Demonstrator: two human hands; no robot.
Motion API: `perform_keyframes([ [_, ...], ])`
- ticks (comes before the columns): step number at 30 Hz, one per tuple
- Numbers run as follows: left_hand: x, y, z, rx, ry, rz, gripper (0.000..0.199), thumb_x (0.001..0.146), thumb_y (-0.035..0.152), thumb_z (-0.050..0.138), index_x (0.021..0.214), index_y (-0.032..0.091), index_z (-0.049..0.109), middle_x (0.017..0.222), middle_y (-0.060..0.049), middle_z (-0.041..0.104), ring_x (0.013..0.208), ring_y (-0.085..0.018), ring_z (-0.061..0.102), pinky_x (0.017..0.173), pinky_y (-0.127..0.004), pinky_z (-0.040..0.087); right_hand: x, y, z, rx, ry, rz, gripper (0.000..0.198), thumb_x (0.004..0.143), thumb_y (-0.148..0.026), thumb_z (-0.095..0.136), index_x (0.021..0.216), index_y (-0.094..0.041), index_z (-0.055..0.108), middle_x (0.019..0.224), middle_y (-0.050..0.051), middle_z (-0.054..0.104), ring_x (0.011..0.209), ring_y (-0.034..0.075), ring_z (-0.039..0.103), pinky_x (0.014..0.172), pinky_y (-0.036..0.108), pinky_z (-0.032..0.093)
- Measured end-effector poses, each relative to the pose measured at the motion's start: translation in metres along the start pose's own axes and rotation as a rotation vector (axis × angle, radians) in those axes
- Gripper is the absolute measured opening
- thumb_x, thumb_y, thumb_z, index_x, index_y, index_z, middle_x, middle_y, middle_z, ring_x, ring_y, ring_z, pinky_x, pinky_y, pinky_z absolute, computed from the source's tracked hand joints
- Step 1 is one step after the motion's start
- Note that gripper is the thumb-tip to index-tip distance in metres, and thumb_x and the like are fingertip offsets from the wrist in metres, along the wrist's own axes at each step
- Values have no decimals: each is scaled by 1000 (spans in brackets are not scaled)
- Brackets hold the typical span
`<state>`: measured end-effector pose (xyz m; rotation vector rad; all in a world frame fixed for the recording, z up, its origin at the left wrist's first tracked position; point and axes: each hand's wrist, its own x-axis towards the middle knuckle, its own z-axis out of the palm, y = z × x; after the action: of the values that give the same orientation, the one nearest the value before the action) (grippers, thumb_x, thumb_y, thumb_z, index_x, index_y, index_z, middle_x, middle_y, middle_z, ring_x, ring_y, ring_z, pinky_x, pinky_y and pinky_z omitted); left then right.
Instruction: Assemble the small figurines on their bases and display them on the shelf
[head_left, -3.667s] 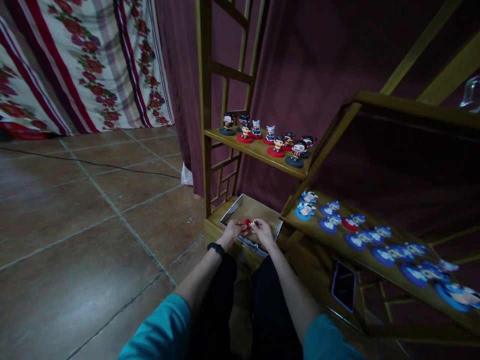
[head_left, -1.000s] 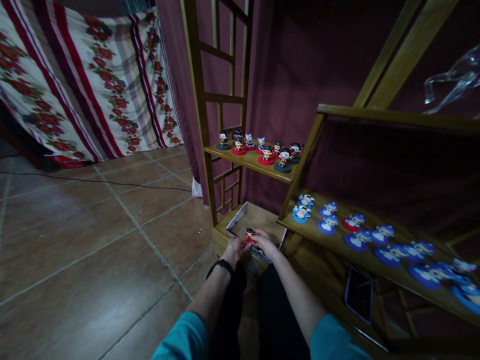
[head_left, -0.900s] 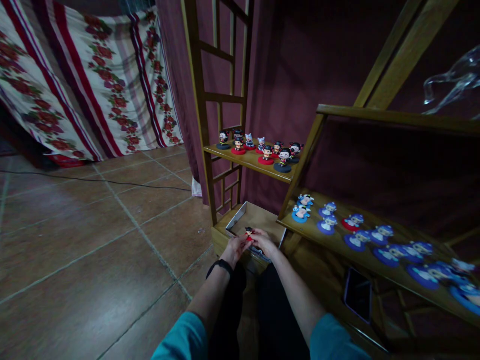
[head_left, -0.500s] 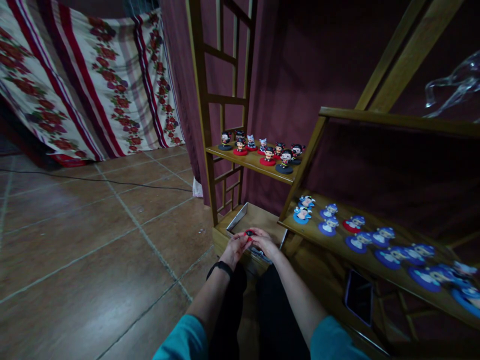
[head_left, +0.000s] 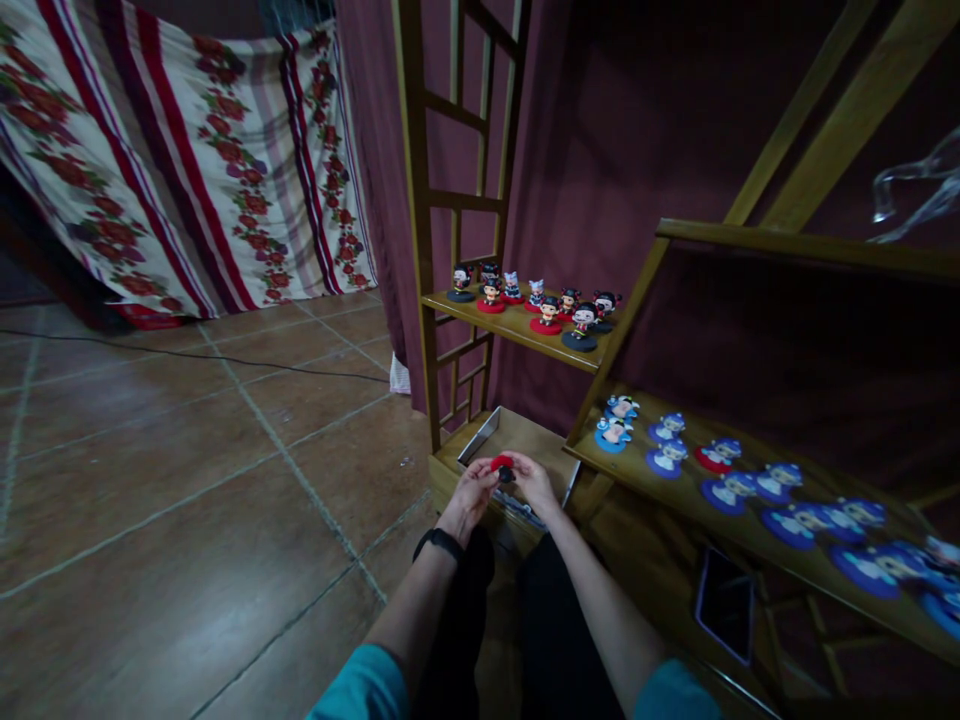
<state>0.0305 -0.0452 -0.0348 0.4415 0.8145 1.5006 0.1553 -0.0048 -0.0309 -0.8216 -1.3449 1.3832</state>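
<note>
Between my two hands is a small figurine (head_left: 504, 468) with a red round base and a dark part below it. My left hand (head_left: 474, 496) pinches it from the left, and a black band circles that wrist. From the other side, the fingers of my right hand (head_left: 531, 484) close on the same figurine. Both hands are over the near edge of an open cardboard box (head_left: 525, 436) on the low wooden ledge. The figurine's finer details are too small to make out.
Several figurines on red and black bases stand on the upper shelf (head_left: 517, 322). More, mostly on blue bases, fill the lower right shelf (head_left: 652, 478). A dark phone or tablet (head_left: 724, 604) lies below it. A lattice post (head_left: 414, 200) rises left of the box.
The figurine has turned in my hands, so its red base now shows more, with the dark part under it. The view has shifted slightly.
</note>
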Motion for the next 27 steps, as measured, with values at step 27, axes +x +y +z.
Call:
perform_keyframes([
  [27, 14, -11, -3, 139, 86, -210, 7, 76, 11, 62, 83, 8, 62, 65, -8, 67, 51, -10, 62, 51, -17, 51, 4, 11, -8, 45, -6, 375, 17, 65, -26, 68, 80, -18, 65, 68, -1, 66, 55, 7, 59, 49, 15, 45],
])
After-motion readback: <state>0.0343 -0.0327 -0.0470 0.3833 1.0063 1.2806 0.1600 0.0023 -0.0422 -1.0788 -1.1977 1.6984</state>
